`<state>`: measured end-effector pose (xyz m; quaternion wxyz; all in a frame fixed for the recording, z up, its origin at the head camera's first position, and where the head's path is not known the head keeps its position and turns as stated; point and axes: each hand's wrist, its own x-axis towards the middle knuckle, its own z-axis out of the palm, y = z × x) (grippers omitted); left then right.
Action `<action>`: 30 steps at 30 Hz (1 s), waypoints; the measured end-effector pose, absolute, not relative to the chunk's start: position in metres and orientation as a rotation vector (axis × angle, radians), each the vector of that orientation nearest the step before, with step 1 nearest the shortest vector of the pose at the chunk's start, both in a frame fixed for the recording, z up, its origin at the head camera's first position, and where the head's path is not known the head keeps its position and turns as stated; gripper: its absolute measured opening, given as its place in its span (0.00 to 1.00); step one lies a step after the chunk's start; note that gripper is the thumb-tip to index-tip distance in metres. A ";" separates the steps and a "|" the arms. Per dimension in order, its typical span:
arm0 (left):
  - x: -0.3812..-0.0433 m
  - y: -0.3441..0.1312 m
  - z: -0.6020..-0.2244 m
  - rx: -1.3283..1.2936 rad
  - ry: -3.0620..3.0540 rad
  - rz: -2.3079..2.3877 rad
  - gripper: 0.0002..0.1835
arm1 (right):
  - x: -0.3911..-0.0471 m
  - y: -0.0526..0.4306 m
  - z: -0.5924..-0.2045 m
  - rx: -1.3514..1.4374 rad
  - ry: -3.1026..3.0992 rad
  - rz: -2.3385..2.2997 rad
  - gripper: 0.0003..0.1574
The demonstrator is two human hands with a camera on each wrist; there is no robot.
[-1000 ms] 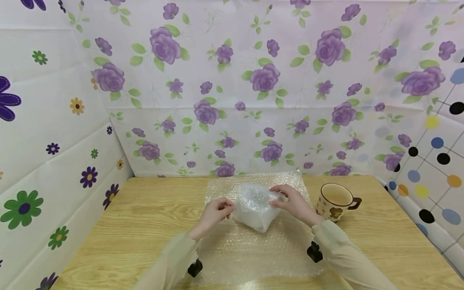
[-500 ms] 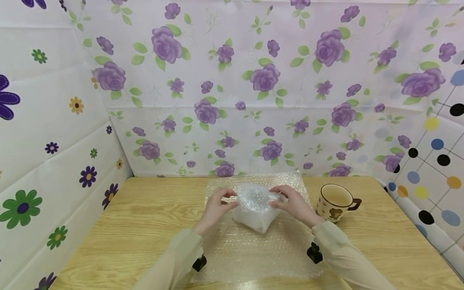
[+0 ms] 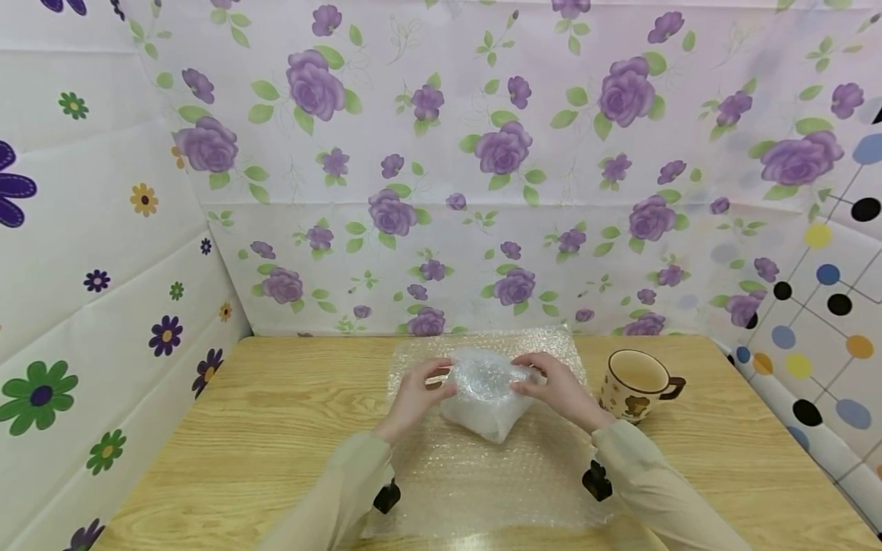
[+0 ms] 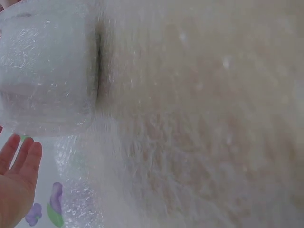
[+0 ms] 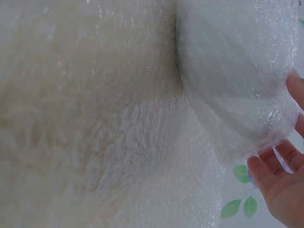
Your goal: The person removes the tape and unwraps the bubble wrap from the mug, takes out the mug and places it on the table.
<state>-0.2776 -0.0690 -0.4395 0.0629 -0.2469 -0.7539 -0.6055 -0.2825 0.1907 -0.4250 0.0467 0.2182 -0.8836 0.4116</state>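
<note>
A bundle in bubble wrap [image 3: 485,398] stands on a flat bubble wrap sheet [image 3: 496,490], its top dipped in the middle and a corner of wrap pointing toward me. My left hand [image 3: 416,394] is at its left side, thumb and fingertips right at the upper edge. In the left wrist view, the fingers [image 4: 31,164] look fairly straight beside the wrapped wall. My right hand [image 3: 554,386] holds the bundle's right side, thumb near the top and fingers against the wrap. A pale, round-walled shape shows through the wrap [image 5: 232,57]; its kind is hidden.
A cream mug [image 3: 635,386] with a bear print and brown handle stands right of the sheet, close to my right wrist. The wooden table [image 3: 276,428] meets a floral cloth backdrop [image 3: 441,252] at the back, with patterned cloths at both sides.
My left hand has moved up and right, its fingers spreading from a pinched shape to the bundle's left edge. The right hand and the bundle have stayed nearly still.
</note>
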 end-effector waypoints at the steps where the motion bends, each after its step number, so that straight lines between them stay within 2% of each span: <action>1: -0.276 -0.068 -0.437 -0.752 -2.277 -1.841 0.21 | -0.282 0.191 -0.425 0.664 -2.696 1.258 0.26; 8: -0.263 -0.064 -0.420 -0.723 -2.284 -1.875 0.22 | -0.282 0.190 -0.425 0.664 -2.694 1.262 0.26; 20: -0.284 -0.060 -0.449 -0.614 -2.342 -1.790 0.23 | -0.282 0.190 -0.427 0.661 -2.685 1.277 0.26; 30: -0.261 -0.058 -0.418 -0.593 -2.368 -1.796 0.21 | -0.281 0.194 -0.428 0.746 -2.657 1.265 0.28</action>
